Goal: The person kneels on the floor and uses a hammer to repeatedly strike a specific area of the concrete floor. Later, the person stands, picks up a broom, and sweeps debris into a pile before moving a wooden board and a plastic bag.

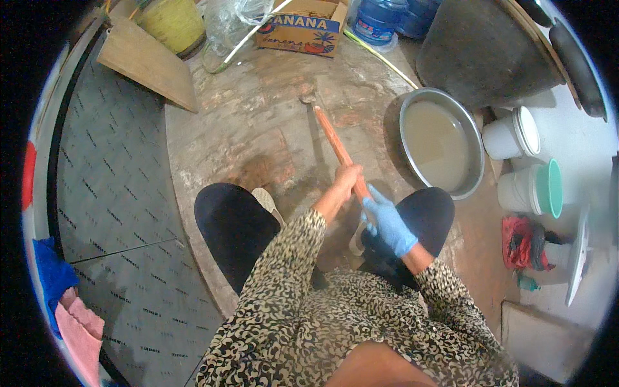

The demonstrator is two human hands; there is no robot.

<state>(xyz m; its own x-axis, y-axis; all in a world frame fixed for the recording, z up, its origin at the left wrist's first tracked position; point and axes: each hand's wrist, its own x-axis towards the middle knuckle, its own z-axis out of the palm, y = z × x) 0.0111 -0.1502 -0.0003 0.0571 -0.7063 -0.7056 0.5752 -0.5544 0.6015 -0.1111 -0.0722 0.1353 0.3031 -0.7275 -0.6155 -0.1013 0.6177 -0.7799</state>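
A long orange-brown handle (333, 135), which looks wooden, slants up and left in front of me. Around its middle my bare left hand (347, 178) is closed. Lower down, my right hand (390, 220), in a thin blue glove, grips the same handle near its lower end. Just past the far tip, a small grey lump (307, 98) shows against the worn brick-and-cement floor (232, 145); whether it is joined to the handle I cannot tell. My two knees flank the handle.
To the right stands a metal basin (410, 159) of cloudy water, with white buckets (500, 138) beyond it. A large dark vat (483, 53) rises behind. Ahead are a cardboard banana box (297, 41) and blue water bottles (377, 22). Leftward lie a board (150, 67) and grey tiles (116, 169).
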